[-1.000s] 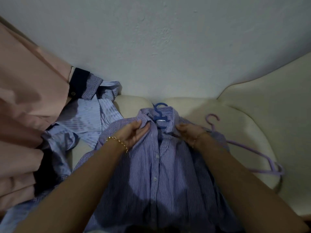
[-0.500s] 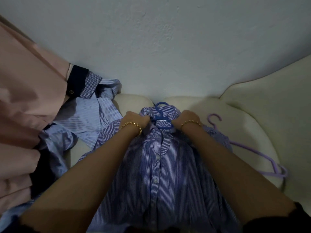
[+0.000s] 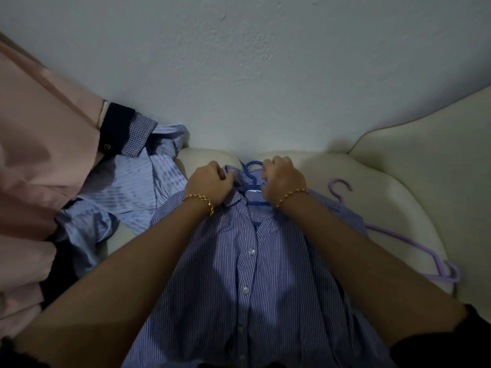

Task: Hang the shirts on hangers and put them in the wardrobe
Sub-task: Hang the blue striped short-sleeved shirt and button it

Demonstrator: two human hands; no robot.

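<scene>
Two bare forearms, no rings made out. At the wrist of the left hand (image 3: 210, 184), a chunky gold link bracelet (image 3: 202, 201). At the wrist of the right hand (image 3: 283, 179), a finer gold bead bracelet (image 3: 292, 195). Black short sleeves at the frame's bottom edge: right sleeve (image 3: 451, 346), left sleeve (image 3: 16, 355).
</scene>
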